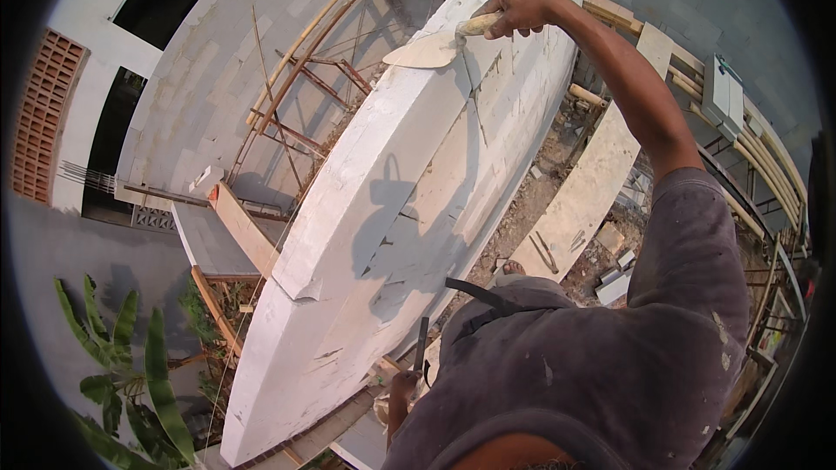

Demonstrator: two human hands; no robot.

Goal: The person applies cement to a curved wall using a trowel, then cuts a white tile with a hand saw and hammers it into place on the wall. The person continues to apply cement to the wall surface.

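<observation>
My right hand (515, 14), at the end of an outstretched arm, is wrapped round the yellowish handle of a trowel (424, 51). The broad pale blade lies at the upper edge of a white block wall (348, 200), close to an open vertical joint. Low in the view, my left hand (405, 385) is closed beside my body. A dark upright bar (421, 344) rises next to its fingers; what it grips is mostly hidden by my body. Shadows of my head and arm fall across the wall face, which has several cracks and unfilled joints.
A plank walkway (575, 200) with a long thin tool (546, 252) on it runs along the wall at right. Rubble and block pieces (615, 283) lie beside it. Bamboo and wooden scaffolding (305, 52) stands beyond the wall. Banana leaves (161, 374) grow at lower left.
</observation>
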